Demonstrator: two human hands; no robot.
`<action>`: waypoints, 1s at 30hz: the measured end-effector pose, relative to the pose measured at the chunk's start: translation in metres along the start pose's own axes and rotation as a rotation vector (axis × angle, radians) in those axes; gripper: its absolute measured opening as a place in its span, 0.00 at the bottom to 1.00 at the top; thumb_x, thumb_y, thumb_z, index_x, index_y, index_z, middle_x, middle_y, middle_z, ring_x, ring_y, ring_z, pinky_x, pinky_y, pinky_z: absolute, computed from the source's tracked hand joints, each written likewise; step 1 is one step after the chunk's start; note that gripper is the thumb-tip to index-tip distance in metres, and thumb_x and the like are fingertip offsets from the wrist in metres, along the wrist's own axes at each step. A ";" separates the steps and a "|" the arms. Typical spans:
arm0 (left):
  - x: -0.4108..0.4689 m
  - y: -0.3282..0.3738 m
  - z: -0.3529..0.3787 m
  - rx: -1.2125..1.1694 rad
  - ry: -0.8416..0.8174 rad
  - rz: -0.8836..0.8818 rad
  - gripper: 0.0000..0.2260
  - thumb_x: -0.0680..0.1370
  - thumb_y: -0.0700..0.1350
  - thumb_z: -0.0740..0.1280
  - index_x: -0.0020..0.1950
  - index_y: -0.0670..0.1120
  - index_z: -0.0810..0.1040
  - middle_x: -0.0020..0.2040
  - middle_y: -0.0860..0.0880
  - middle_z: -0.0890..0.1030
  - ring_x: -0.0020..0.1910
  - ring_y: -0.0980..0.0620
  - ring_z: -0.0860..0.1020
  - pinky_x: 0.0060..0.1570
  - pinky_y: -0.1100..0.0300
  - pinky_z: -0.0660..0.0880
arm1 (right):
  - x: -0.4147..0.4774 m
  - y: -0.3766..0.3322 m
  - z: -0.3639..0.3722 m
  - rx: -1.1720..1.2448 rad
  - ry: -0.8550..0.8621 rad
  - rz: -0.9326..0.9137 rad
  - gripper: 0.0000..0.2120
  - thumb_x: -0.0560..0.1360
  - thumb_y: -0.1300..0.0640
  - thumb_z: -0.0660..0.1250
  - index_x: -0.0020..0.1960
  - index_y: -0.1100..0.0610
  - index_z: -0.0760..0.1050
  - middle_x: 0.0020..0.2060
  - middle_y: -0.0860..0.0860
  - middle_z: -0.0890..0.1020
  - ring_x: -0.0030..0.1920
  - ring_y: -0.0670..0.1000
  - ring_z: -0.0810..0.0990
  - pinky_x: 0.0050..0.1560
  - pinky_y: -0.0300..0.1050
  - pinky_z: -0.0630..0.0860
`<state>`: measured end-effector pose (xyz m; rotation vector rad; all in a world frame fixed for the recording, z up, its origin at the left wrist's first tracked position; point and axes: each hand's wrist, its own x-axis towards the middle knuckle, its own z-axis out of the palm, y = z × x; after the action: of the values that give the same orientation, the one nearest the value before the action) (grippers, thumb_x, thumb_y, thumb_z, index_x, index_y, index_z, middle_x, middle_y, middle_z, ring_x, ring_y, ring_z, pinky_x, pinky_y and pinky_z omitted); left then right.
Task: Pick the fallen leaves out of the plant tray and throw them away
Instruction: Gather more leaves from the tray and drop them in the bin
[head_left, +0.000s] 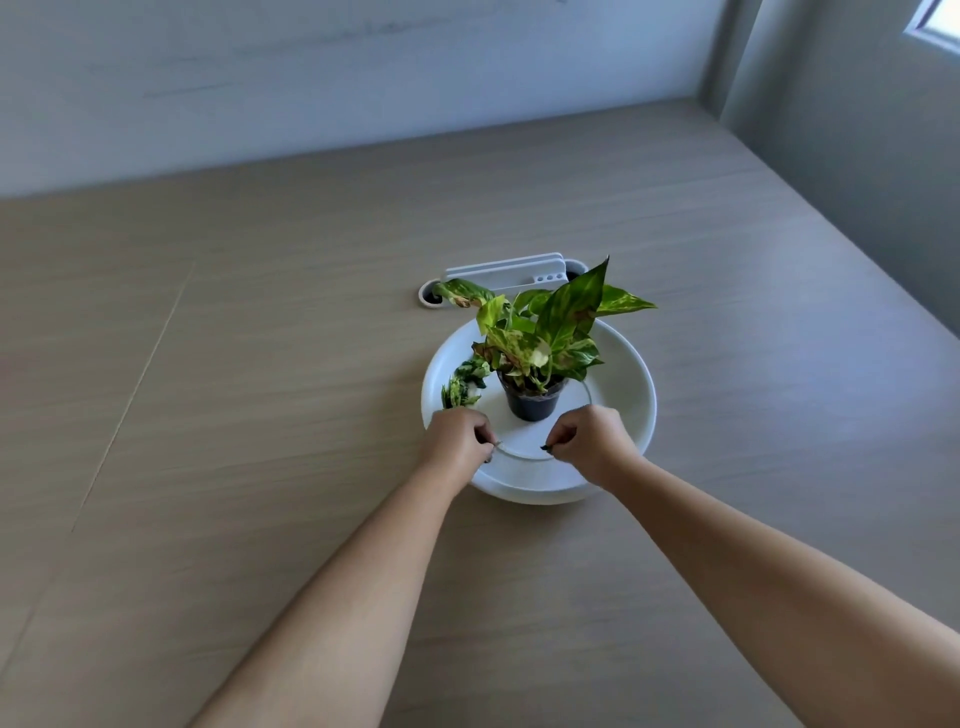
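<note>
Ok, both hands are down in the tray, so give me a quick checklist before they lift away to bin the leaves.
1. Left hand pinched on a leaf scrap: ok, a small piece shows at the fingertips.
2. Right hand pinched on a dark leaf scrap: ok.
3. Pot upright, clear of both hands: ok.
4. Tray emptied: not ok, loose leaves lie at its left side.
5. Bin location: cannot tell, none in view.

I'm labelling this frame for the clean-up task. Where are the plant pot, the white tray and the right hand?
plant pot (531, 404): head view, on its dark front wall.
white tray (631, 387): head view, on its bare right rim.
right hand (589, 438): head view, on the back of the hand.
</note>
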<state>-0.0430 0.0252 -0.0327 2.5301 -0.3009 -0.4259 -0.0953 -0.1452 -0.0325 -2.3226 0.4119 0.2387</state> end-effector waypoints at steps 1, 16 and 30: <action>-0.004 0.001 -0.005 -0.022 0.025 -0.003 0.03 0.73 0.34 0.70 0.43 0.38 0.84 0.46 0.44 0.85 0.39 0.53 0.77 0.34 0.67 0.74 | -0.001 -0.002 -0.005 0.017 0.019 0.000 0.07 0.69 0.68 0.68 0.40 0.62 0.84 0.35 0.52 0.81 0.31 0.44 0.74 0.26 0.25 0.68; -0.075 0.150 0.048 -0.061 -0.013 0.189 0.05 0.70 0.35 0.70 0.39 0.43 0.85 0.41 0.43 0.86 0.38 0.50 0.83 0.44 0.58 0.81 | -0.091 0.087 -0.121 0.129 0.242 0.093 0.08 0.67 0.68 0.69 0.34 0.56 0.81 0.31 0.52 0.78 0.30 0.53 0.75 0.30 0.39 0.73; -0.218 0.496 0.324 0.112 -0.475 0.857 0.04 0.69 0.34 0.70 0.41 0.39 0.84 0.40 0.42 0.86 0.36 0.52 0.79 0.35 0.69 0.75 | -0.393 0.417 -0.313 0.235 0.798 0.686 0.06 0.66 0.68 0.69 0.39 0.61 0.84 0.39 0.60 0.86 0.38 0.52 0.80 0.40 0.38 0.71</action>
<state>-0.4225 -0.4746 0.0352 2.0950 -1.5318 -0.6451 -0.5968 -0.5589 0.0287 -1.8803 1.5363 -0.4183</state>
